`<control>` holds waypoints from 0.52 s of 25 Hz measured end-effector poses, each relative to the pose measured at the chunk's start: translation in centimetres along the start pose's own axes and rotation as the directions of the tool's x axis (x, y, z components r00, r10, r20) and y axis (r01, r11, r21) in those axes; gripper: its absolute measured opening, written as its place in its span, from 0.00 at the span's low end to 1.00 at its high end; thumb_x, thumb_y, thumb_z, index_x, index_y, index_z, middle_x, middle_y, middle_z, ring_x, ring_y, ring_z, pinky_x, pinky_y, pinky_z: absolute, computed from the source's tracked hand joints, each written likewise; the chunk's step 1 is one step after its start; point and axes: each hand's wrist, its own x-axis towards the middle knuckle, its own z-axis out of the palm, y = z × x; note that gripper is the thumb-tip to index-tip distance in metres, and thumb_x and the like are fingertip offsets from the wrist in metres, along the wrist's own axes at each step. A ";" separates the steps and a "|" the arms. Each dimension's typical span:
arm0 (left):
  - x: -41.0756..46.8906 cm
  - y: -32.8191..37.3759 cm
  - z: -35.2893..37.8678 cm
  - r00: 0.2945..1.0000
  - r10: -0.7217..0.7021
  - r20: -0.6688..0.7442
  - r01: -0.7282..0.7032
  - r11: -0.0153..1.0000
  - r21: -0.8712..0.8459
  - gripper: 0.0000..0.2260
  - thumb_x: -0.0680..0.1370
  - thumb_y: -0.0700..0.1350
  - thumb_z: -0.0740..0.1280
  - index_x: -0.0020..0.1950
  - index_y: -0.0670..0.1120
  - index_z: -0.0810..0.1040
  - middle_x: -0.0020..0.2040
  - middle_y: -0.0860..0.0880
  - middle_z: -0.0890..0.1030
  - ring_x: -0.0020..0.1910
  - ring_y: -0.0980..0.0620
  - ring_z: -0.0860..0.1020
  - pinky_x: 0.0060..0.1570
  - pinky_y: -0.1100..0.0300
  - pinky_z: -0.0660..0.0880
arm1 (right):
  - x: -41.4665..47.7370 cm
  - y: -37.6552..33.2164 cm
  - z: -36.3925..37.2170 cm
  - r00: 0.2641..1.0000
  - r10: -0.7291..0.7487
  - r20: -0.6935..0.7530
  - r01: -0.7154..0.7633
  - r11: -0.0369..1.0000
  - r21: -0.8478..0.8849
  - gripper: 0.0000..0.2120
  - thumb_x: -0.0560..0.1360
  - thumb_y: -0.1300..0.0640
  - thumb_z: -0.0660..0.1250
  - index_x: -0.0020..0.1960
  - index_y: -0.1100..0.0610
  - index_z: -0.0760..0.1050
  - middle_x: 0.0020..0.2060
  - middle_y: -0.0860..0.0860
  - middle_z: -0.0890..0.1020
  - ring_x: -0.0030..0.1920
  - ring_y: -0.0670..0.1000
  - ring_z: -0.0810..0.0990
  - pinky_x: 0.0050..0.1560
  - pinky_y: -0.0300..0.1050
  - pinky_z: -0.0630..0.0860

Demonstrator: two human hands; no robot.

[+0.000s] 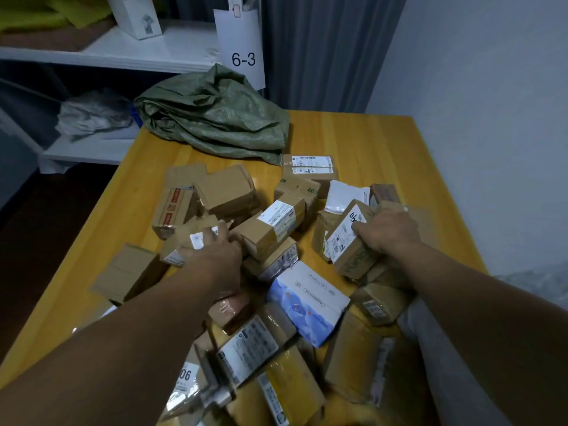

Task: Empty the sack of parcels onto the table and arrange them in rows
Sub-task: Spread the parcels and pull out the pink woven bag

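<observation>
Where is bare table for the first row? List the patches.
The table is bare at its far right corner, from the sack to the right edge. A narrower bare strip runs along the far left edge beside the parcels. Middle and near side are crowded: piled parcels, with the left hand and right hand in them.

Green woven sack (215, 115), yellow wooden table (368, 139), brown cardboard parcels (227, 187), 1 blue-and-white box (307, 302).

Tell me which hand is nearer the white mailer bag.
Right. The right hand, gripping a labelled box, is in front of the white mailer bag, slightly to its right. The left hand grips a small parcel across the pile, well to the bag's left.
</observation>
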 end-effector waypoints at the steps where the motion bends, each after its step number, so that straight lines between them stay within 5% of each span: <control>1: -0.2 -0.3 0.1 0.999 -0.044 0.001 0.044 0.999 -0.004 0.39 0.74 0.49 0.73 0.80 0.52 0.55 0.81 0.46 0.39 0.79 0.35 0.40 0.67 0.24 0.59 | -0.1 0.0 0.1 1.000 0.010 -0.017 -0.010 1.000 0.009 0.33 0.75 0.35 0.64 0.71 0.57 0.70 0.68 0.60 0.74 0.68 0.63 0.71 0.68 0.55 0.70; 4: 0.8 -2.1 0.8 0.990 -0.142 -0.001 0.142 0.989 0.043 0.36 0.79 0.46 0.65 0.82 0.49 0.48 0.79 0.40 0.35 0.77 0.29 0.38 0.67 0.28 0.62 | -0.7 -0.4 0.4 0.999 0.035 -0.041 -0.033 0.998 0.058 0.37 0.75 0.37 0.68 0.75 0.58 0.64 0.72 0.65 0.65 0.71 0.66 0.64 0.67 0.56 0.68; 6: 1.1 -3.2 1.2 0.989 -0.145 -0.029 0.148 0.982 0.115 0.36 0.80 0.48 0.62 0.82 0.45 0.45 0.79 0.37 0.36 0.77 0.28 0.39 0.67 0.31 0.64 | -1.1 -0.9 1.2 1.000 0.008 -0.019 -0.007 0.998 0.065 0.35 0.75 0.39 0.69 0.72 0.58 0.66 0.69 0.64 0.68 0.69 0.66 0.67 0.64 0.55 0.70; 9: 0.6 -4.1 2.2 0.978 -0.134 -0.163 0.152 0.983 0.103 0.34 0.80 0.45 0.63 0.81 0.44 0.48 0.79 0.37 0.35 0.77 0.33 0.48 0.62 0.37 0.71 | -1.5 -1.7 2.9 0.998 -0.067 -0.021 0.069 0.992 0.110 0.20 0.75 0.47 0.68 0.61 0.58 0.73 0.60 0.63 0.76 0.60 0.64 0.74 0.55 0.53 0.74; 13: -0.4 -4.8 2.6 0.958 -0.105 -0.268 0.130 0.988 0.077 0.34 0.79 0.43 0.66 0.80 0.46 0.50 0.80 0.40 0.40 0.78 0.37 0.50 0.60 0.37 0.72 | -3.8 -2.5 3.6 0.994 -0.113 -0.006 0.113 0.991 0.076 0.07 0.76 0.54 0.65 0.51 0.55 0.70 0.57 0.61 0.77 0.56 0.64 0.76 0.49 0.51 0.74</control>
